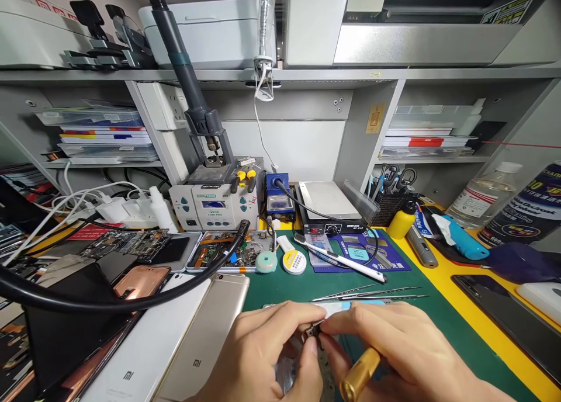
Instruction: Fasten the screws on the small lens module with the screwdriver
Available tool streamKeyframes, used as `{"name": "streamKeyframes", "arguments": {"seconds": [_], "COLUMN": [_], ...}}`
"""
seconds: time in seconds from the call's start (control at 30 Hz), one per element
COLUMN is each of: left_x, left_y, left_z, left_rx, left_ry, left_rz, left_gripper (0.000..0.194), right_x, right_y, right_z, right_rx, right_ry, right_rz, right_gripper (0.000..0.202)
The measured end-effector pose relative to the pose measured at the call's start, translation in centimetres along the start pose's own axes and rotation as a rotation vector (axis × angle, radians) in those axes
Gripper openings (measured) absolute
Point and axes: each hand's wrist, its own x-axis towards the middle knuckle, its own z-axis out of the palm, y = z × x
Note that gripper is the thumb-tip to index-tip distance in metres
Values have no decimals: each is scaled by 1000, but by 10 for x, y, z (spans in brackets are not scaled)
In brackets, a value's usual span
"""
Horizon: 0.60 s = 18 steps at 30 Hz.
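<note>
My left hand [263, 349] and my right hand [407, 355] meet low in the middle, over the green mat [280, 285]. Their fingertips pinch a small dark metal part [314, 331] between them. A gold-coloured tool handle [360, 374] rests in my right hand and points toward me. Under the hands lies a flat silvery device [287, 374], mostly hidden. Several tweezers [368, 295] lie just beyond my fingers.
Phone backs [197, 338] and opened phones [219, 251] are stacked at the left. A black hose [131, 300] arcs across them. A rework station [214, 203], a heating plate [328, 206], a white pen tool [346, 260], solder tins [294, 263] and bottles [482, 194] stand behind.
</note>
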Motion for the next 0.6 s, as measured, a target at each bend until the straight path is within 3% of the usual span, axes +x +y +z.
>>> {"name": "streamKeyframes", "arguments": {"seconds": [0.27, 0.43, 0.6], "left_x": [1, 2, -1], "left_y": [-1, 0, -2], "left_z": [1, 0, 4], "left_rx": [0, -5, -53], "left_ry": [32, -8, 56], "left_rz": [24, 14, -3], "left_gripper": [29, 27, 32], "right_x": [4, -1, -2], "right_y": [5, 0, -2], "right_z": [3, 3, 2], "right_rx": [37, 19, 1], "right_ry": [-19, 25, -3], "right_rz": [-40, 12, 56], "right_gripper": [24, 27, 24]}}
